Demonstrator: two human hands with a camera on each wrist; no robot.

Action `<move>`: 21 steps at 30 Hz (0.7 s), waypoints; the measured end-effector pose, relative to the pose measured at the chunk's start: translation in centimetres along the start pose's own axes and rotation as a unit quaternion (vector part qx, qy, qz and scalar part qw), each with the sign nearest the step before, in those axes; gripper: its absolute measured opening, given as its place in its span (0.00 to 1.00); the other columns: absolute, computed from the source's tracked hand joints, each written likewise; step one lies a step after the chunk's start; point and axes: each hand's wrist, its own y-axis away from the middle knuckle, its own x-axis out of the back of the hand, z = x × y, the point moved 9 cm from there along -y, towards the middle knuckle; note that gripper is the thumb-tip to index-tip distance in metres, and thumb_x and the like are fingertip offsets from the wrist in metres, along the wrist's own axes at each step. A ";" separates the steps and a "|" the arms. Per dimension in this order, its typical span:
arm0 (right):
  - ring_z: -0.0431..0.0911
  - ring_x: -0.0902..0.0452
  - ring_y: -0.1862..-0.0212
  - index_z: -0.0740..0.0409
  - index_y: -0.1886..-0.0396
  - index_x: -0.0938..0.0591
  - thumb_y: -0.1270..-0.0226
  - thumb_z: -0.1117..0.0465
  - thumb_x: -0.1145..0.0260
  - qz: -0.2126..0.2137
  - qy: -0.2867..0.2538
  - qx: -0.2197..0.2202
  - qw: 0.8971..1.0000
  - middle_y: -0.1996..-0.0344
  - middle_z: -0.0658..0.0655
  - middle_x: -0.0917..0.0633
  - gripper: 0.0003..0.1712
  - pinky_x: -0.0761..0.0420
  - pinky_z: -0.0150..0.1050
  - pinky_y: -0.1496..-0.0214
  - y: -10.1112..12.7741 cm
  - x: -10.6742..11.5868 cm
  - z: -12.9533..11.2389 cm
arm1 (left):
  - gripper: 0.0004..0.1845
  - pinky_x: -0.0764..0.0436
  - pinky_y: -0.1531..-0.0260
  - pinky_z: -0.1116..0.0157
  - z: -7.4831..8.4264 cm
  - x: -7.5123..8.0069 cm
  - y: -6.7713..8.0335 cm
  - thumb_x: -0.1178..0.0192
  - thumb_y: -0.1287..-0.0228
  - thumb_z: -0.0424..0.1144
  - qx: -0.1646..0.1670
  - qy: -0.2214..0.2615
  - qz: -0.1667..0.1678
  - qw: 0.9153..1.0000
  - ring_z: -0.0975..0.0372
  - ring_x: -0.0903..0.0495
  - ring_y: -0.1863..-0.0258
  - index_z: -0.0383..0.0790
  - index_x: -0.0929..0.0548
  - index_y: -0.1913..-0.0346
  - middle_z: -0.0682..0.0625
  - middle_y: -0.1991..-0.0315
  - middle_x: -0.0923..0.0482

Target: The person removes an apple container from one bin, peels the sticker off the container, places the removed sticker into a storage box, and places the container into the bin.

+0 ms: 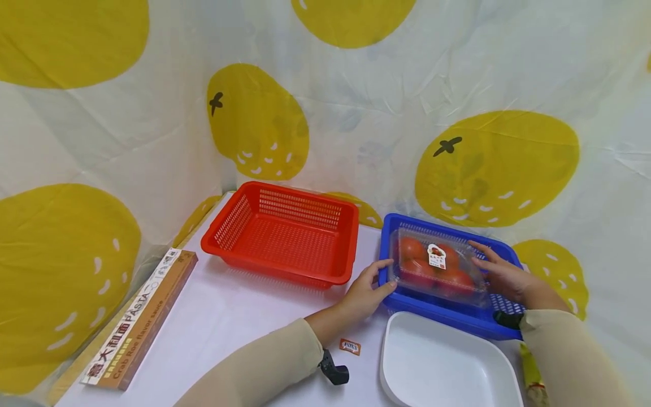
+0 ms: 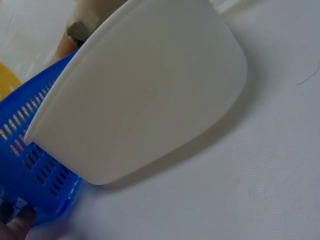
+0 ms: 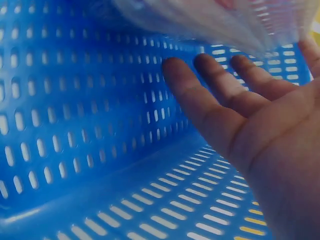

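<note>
Sleeves fill the bottom of the head view, and past them both hands flank the tomato pack (image 1: 437, 267) sitting in the blue basket (image 1: 500, 249). Left hand (image 1: 367, 291) is at the pack's left end, thumb and fingers curled onto its corner — right hand (image 1: 500, 274) lies flat along the right end, fingers straight. So the pack's long axis runs hand to hand, left to right, both equally close. White tray (image 1: 447, 362) sits just in front of the basket; red basket (image 1: 285, 237) to the left stands apart, pasta box (image 1: 139, 319) further left on the worktop (image 1: 224, 316).

Left wrist view: mostly white tray (image 2: 145, 95) touching the blue basket (image 2: 30, 165) — a fingertip (image 2: 20, 222) barely peeks in.

Right wrist view: palm open, fingers (image 3: 220, 95) spread and straight inside the blue basket (image 3: 75, 125), the clear pack (image 3: 215, 20) just above the fingertips.
</note>
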 end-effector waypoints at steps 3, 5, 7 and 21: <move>0.79 0.58 0.21 0.39 0.14 0.77 0.13 0.44 0.49 -0.024 0.002 -0.030 0.999 0.17 0.74 0.64 0.52 0.41 0.76 0.24 -0.1 -1.0 0.4 | 0.27 0.21 0.33 0.50 0.1 0.0 0.1 0.37 0.20 0.44 0.000 0.005 -0.009 1.000 0.48 0.27 0.26 0.62 0.27 0.23 0.47 0.24 0.30; 0.78 0.60 0.20 0.38 0.16 0.80 0.14 0.42 0.49 -0.031 0.007 -0.048 0.998 0.17 0.74 0.65 0.54 0.45 0.75 0.22 -0.2 -1.4 0.7 | 0.27 0.21 0.33 0.49 0.1 -0.1 0.1 0.37 0.20 0.44 0.001 0.004 -0.016 1.000 0.48 0.28 0.25 0.63 0.28 0.23 0.48 0.23 0.30; 0.77 0.60 0.20 0.37 0.17 0.82 0.15 0.42 0.48 -0.034 0.013 -0.055 0.998 0.17 0.74 0.66 0.55 0.47 0.75 0.22 -0.3 -1.6 0.8 | 0.28 0.22 0.31 0.49 0.0 -0.3 0.1 0.38 0.19 0.44 0.001 0.009 -0.026 1.000 0.49 0.29 0.25 0.62 0.29 0.22 0.48 0.22 0.31; 0.64 0.41 0.27 0.22 0.17 0.72 0.12 0.54 0.49 -0.041 -0.034 0.003 0.999 0.19 0.66 0.62 0.48 0.27 0.64 0.28 0.0 -1.4 -0.1 | 0.32 0.40 0.21 0.42 0.0 -1.2 -0.2 0.44 0.16 0.46 -0.026 -0.012 -0.072 0.997 0.44 0.39 0.20 0.61 0.41 0.16 0.43 0.21 0.40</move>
